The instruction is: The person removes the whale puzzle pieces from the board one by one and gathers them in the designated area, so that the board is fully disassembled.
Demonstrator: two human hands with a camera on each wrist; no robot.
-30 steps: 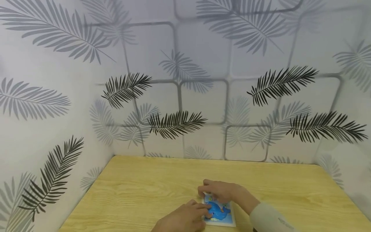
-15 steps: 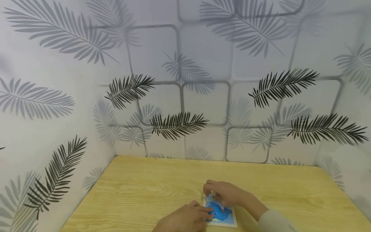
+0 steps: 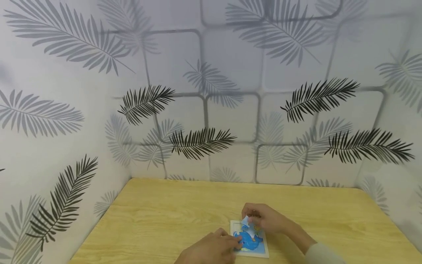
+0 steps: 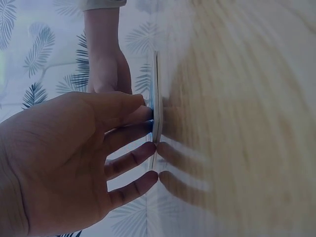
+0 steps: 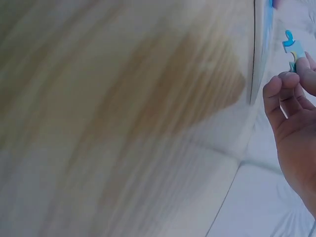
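A small puzzle with a blue whale picture and a white frame (image 3: 266, 253) lies flat at the table's front. My left hand (image 3: 211, 249) rests its fingertips on the picture's left side; the left wrist view shows that hand (image 4: 64, 158) with its fingers extended against the thin board (image 4: 157, 98). Above the puzzle's upper part, my right hand (image 3: 268, 219) pinches a light blue piece (image 3: 245, 222) between thumb and fingers. In the right wrist view the piece (image 5: 295, 48), with a rounded knob, sticks out from that hand (image 5: 298, 128), clear of the board (image 5: 257, 49).
The wooden table (image 3: 165, 205) stretches around the puzzle to its back edge. Behind and beside it stands a pale wall covering (image 3: 230, 161) with grey and black leaf prints.
My right hand has moved right and lifted pale blue piecework off the picture's top, so part of the frame's upper left shows bare. My left hand has hardly moved.
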